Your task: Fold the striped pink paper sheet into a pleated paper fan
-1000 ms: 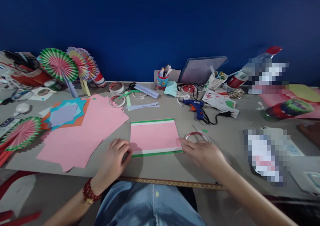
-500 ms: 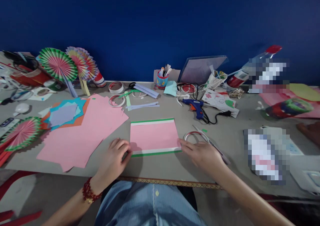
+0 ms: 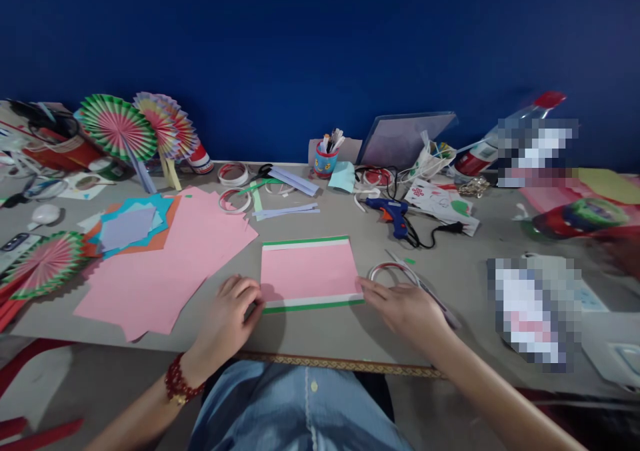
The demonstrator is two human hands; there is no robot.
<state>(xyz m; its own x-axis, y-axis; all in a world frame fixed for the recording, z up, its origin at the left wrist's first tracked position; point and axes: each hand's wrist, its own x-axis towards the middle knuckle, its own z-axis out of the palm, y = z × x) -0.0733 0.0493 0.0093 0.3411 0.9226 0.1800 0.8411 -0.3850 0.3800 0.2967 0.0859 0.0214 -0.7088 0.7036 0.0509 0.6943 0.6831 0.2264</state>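
Note:
A pink paper sheet [image 3: 310,271] with white and green strips along its long edges lies flat in front of me. My left hand [image 3: 237,314] rests at its lower left corner, the fingers curled; whether they grip the edge is hard to see. At the right edge my right hand [image 3: 400,308] touches the paper with its fingertips, fingers together. Just beyond that hand are a roll of tape [image 3: 393,266] and scissors [image 3: 443,304], partly covered by it.
Large pink sheets [image 3: 150,284] and smaller coloured papers [image 3: 127,228] lie left. Folded paper fans [image 3: 119,128] stand behind them. A blue glue gun [image 3: 395,214], a pen cup [image 3: 326,158] and a bottle [image 3: 487,151] are along the back. Another person's hand [image 3: 623,254] is far right.
Both my hands and the pink sheet keep their places. Only the other person's hand at the far right looks shifted and more blurred.

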